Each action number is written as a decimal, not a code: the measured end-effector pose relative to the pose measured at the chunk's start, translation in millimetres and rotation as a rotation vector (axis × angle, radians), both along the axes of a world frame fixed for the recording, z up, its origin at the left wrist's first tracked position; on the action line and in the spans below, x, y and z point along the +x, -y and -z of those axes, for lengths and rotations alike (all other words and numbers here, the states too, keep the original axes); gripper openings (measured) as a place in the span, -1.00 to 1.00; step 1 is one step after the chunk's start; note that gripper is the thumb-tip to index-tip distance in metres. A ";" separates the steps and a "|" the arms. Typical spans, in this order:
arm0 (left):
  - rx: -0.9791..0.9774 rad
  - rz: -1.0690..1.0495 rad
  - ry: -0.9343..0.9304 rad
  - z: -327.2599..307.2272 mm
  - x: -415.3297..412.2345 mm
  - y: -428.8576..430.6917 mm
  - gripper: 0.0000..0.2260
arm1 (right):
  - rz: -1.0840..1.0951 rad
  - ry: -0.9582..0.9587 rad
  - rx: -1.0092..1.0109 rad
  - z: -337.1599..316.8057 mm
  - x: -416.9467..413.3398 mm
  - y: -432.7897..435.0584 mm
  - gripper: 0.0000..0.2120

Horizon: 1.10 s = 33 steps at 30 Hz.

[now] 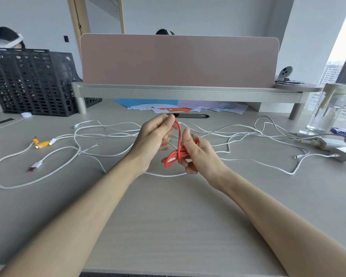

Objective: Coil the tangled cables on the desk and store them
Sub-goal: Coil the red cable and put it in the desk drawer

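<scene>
An orange-red cable (173,156) is held above the middle of the desk, folded into a small bundle. My right hand (196,154) grips that bundle, thumb up against it. My left hand (155,136) pinches a free strand of the same cable and holds it raised above the bundle. Several white cables (112,130) lie tangled across the desk (168,216) behind and beside my hands. One white cable with an orange-tipped plug (35,165) lies at the left.
A black mesh file rack (28,80) stands at the back left. A grey monitor riser (188,91) with coloured papers (168,107) under it spans the back. A glass jar (330,108) and white chargers (332,145) sit at the right. Small orange connectors (41,143) lie at the left.
</scene>
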<state>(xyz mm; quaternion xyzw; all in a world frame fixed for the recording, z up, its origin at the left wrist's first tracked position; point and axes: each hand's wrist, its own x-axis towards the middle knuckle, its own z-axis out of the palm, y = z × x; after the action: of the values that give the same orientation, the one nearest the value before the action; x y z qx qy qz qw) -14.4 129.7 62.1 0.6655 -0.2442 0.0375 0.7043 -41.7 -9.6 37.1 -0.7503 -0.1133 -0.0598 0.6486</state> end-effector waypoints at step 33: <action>-0.002 0.101 -0.236 0.5 4.6 -5.0 -0.76 | 0.334 0.129 -0.255 15.6 9.3 -8.1 -0.54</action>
<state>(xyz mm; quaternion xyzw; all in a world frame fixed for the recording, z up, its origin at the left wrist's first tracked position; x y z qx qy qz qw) -9.7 134.7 61.6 0.6516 -0.1927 -0.0765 0.7297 -32.4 -1.5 21.4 -0.8293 -0.0352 -0.1996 0.5207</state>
